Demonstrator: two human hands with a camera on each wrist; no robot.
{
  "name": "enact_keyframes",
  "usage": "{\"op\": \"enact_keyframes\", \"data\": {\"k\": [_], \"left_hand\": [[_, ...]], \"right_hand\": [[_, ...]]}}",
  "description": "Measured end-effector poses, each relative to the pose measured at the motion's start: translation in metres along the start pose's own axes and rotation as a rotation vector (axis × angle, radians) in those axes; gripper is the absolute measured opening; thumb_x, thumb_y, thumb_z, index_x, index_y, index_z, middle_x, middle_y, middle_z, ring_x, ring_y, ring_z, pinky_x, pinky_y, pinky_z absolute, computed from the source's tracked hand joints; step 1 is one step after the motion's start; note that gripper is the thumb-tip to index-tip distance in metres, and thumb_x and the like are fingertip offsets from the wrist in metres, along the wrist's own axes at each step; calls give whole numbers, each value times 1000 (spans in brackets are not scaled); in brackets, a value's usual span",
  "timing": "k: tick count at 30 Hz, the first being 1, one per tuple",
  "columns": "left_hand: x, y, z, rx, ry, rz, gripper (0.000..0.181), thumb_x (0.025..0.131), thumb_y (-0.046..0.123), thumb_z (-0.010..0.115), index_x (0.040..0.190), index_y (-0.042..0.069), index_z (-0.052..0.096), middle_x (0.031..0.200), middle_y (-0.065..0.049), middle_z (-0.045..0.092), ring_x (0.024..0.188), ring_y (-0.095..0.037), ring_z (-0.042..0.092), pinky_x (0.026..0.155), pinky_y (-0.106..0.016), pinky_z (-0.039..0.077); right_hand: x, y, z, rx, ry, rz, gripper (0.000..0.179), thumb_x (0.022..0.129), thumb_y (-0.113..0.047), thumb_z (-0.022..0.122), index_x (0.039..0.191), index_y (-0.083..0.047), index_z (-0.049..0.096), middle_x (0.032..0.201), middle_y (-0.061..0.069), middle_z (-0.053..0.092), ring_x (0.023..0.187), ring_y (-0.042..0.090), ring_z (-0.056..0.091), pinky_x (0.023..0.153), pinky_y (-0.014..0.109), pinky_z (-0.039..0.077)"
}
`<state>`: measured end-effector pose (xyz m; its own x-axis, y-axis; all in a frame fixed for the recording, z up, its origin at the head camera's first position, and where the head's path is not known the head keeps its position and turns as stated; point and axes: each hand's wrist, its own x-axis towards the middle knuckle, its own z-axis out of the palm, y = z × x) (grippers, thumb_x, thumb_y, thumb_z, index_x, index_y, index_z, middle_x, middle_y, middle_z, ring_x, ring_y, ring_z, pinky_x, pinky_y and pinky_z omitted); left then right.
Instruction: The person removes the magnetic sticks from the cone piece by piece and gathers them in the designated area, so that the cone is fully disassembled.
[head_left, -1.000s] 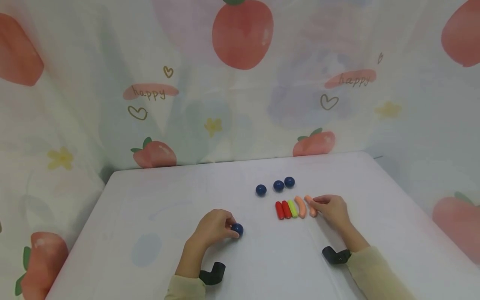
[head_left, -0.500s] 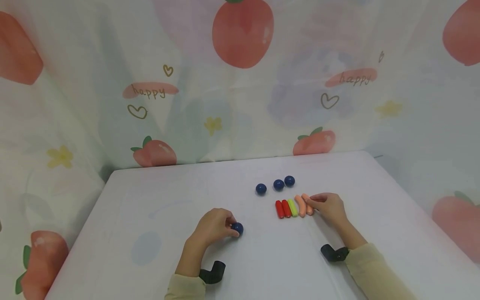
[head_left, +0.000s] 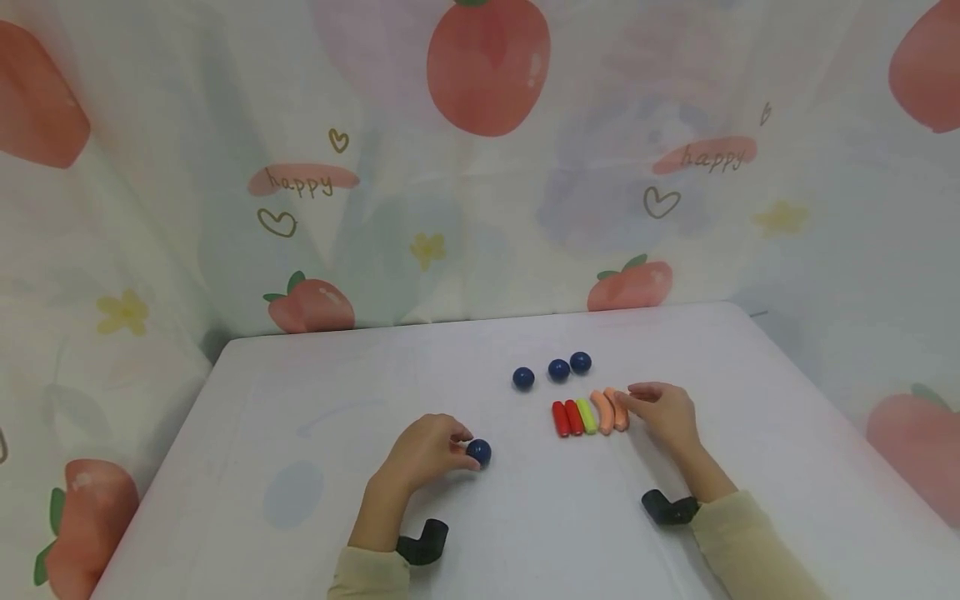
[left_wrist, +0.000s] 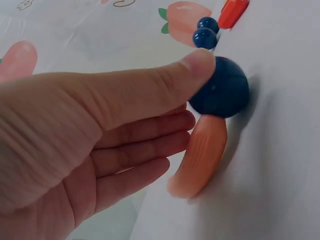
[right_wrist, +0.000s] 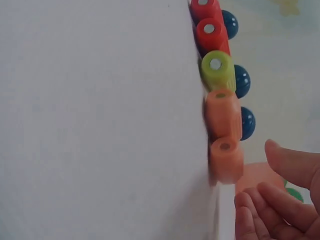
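In the head view my left hand holds a dark blue ball at its edge, between thumb and fingertips. The left wrist view shows the thumb on the ball, with a curved orange rod against its underside; the hand hides this rod from the head view. My right hand is beside the row's rightmost curved orange rod. In the right wrist view that rod stands apart from the right thumb and fingers, which hold nothing.
Left of that rod lie another orange rod, a yellow-green rod and two red rods, side by side. Behind them are three blue balls. A patterned cloth rises behind the white table.
My right hand slid the rightmost orange rod left against the other one, then released it and drew slightly away. The ball at my left hand has shifted slightly and shows more.
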<state>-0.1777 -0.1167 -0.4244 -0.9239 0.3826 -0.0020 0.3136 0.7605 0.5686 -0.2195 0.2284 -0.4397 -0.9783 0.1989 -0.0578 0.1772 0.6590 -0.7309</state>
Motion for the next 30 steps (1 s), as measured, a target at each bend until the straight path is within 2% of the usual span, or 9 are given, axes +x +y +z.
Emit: {"op": "enact_keyframes", "data": {"k": [2, 4, 8, 10, 15, 17, 20, 23, 30], "left_hand": [[-1, -4, -3, -8, 10, 6, 36, 69, 26, 81, 97, 7, 71, 84, 3, 64, 77, -11, 54, 76, -33, 46], [-2, -8, -4, -6, 24, 9, 36, 70, 23, 81, 99, 6, 70, 87, 1, 65, 78, -12, 55, 77, -33, 46], [-4, -15, -6, 0, 38, 13, 34, 70, 16, 80, 100, 5, 70, 84, 0, 65, 77, -13, 55, 76, -33, 46], [-3, -17, -6, -2, 36, 7, 33, 70, 12, 80, 100, 5, 70, 83, 1, 65, 78, -14, 56, 77, -34, 46], [0, -20, -3, 16, 24, 18, 26, 69, 4, 78, 95, 7, 72, 84, 2, 67, 83, -15, 58, 79, -35, 46], [1, -19, 0, 29, 19, 33, 21, 71, 6, 78, 91, 8, 73, 83, 3, 67, 83, -15, 59, 79, -34, 46], [3, -19, 1, 45, 14, 41, 16, 73, 12, 77, 88, 9, 74, 82, 3, 67, 82, -14, 60, 78, -33, 47], [3, -18, 1, 61, 15, 37, 14, 74, 16, 77, 86, 10, 75, 82, 4, 68, 82, -14, 60, 78, -33, 47], [3, -19, 1, 69, 18, 49, 13, 74, 16, 77, 85, 11, 75, 83, 4, 68, 85, -14, 61, 78, -32, 47]], "right_hand": [[2, 1, 4, 25, 26, -25, 57, 83, -42, 65, 117, 3, 58, 111, 22, 60, 100, 33, 54, 73, 33, 48], [11, 10, 14, 51, 59, -50, 60, 81, -48, 65, 118, -1, 59, 109, 17, 61, 99, 30, 56, 74, 30, 49], [25, 26, 45, 76, 92, -99, 65, 71, -63, 63, 116, -15, 61, 103, 4, 63, 93, 19, 59, 67, 21, 50], [16, 12, 55, 108, 44, -110, 64, 71, -61, 66, 115, -16, 61, 103, 3, 63, 92, 19, 59, 70, 23, 50], [-36, -59, 59, 230, -133, -196, 47, 76, -29, 76, 110, 0, 63, 101, 13, 65, 88, 22, 62, 73, 27, 51], [-48, -76, 66, 263, -189, -213, 42, 75, -21, 77, 107, 3, 64, 98, 14, 65, 85, 20, 62, 73, 27, 51], [-50, -83, 84, 262, -274, -229, 41, 74, -21, 78, 106, 1, 65, 97, 12, 66, 86, 19, 62, 75, 28, 50], [-49, -85, 97, 260, -372, -289, 40, 75, -22, 77, 106, 0, 65, 98, 11, 66, 89, 20, 62, 77, 29, 50], [-47, -85, 115, 264, -527, -391, 43, 75, -21, 77, 111, 0, 64, 103, 10, 65, 95, 22, 61, 81, 32, 49]]}}
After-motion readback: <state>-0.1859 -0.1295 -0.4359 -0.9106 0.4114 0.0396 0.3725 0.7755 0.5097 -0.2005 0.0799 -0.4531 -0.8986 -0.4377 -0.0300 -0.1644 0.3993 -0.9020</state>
